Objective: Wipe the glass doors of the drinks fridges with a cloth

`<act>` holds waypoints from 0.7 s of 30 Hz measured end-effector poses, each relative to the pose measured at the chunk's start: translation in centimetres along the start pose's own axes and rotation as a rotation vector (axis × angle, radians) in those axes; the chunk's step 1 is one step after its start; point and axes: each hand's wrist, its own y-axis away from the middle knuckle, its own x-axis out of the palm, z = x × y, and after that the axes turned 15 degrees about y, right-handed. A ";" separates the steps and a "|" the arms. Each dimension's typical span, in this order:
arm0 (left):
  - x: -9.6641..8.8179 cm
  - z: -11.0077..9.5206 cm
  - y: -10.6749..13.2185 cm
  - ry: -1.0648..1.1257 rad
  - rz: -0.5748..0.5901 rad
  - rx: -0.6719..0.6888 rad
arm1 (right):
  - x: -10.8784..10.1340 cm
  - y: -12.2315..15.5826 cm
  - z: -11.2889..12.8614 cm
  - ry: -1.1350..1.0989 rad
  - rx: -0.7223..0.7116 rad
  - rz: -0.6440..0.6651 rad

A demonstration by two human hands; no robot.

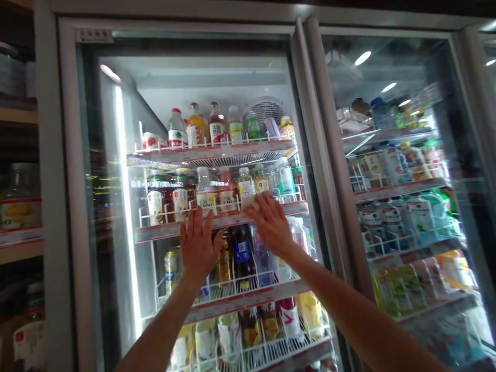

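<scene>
Both my hands lie flat against the glass door (116,206) of a drinks fridge. My left hand (198,244) has its fingers stretched upward, palm on the glass, level with the second shelf rail (163,231). My right hand (268,222) is spread open a little higher and to the right, with a small white cloth or paper (248,202) under its fingertips. Behind the glass stand rows of bottles (217,194) and cans (172,268) on wire shelves. Neither hand grips anything.
A second glass-door fridge (406,206) full of drinks stands to the right, split off by a grey door frame (329,181). Open shelves (19,222) with jars and bottles are at the left. Ceiling lights reflect in the glass.
</scene>
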 end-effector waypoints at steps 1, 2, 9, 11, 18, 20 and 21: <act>0.0 -0.1 0.0 0.000 0.000 0.000 | -0.1 0.2 -1.5 0.024 0.106 -0.021; 0.0 -0.1 0.0 0.000 0.000 0.000 | -0.1 0.3 -3.1 0.052 0.241 -0.052; -0.1 -0.3 0.2 0.022 0.013 -0.030 | 0.3 3.2 0.7 0.009 0.101 -0.054; -0.1 -0.3 0.2 0.026 0.006 -0.025 | 0.1 4.6 2.7 -0.028 -0.146 0.000; -0.1 -0.4 0.0 0.053 0.026 -0.051 | -0.2 3.5 -6.4 0.125 0.337 -0.087; -0.2 -0.7 0.5 0.066 0.041 -0.081 | -0.3 5.6 -7.2 0.110 0.296 -0.090; -0.2 -1.0 0.9 0.070 0.047 -0.094 | -0.5 7.7 -6.7 0.091 0.246 -0.071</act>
